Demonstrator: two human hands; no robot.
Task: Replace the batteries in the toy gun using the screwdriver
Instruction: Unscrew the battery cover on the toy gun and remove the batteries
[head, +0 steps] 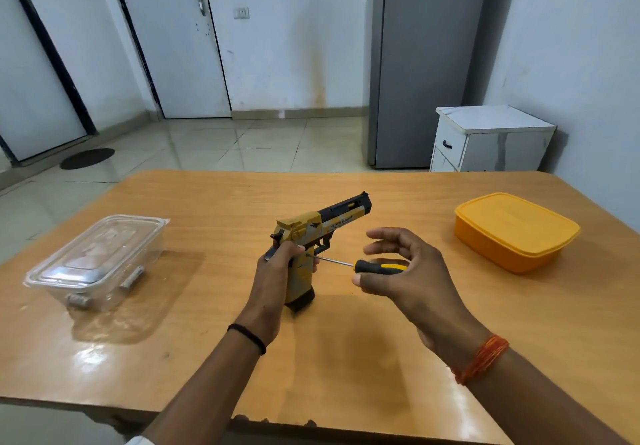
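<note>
Clearly the toy gun (311, 236) is stood on its butt so that the side of the grip faces the tool. The left hand (277, 271) wraps round the grip from behind, fingers curled onto its far side, and pins the base against the wooden table (207, 340); the black-tipped barrel points up and away from that hand. Held this way the gun should not twist when the screw is turned.

Just to the right, the screwdriver (363, 265) lies nearly level, its thin shaft reaching left so the tip meets the grip right beside the left fingertips, presumably at the battery-cover screw, though the screw itself is too small to make out. The right hand (408, 271) is round the black-and-yellow handle, but loosely: the thumb lies under the handle, the upper fingers are spread and lifted off it with a slight blur, and the palm is cupped behind the end. I judge this to be a re-grip between turns, so the hand counts as barely holding the tool, not clamped on it.

Well apart to the left of the left hand sits a clear lidded plastic box (97, 261) with small items inside, possibly batteries. Well to the right of the right hand stands a yellow lidded container (516, 230).
</note>
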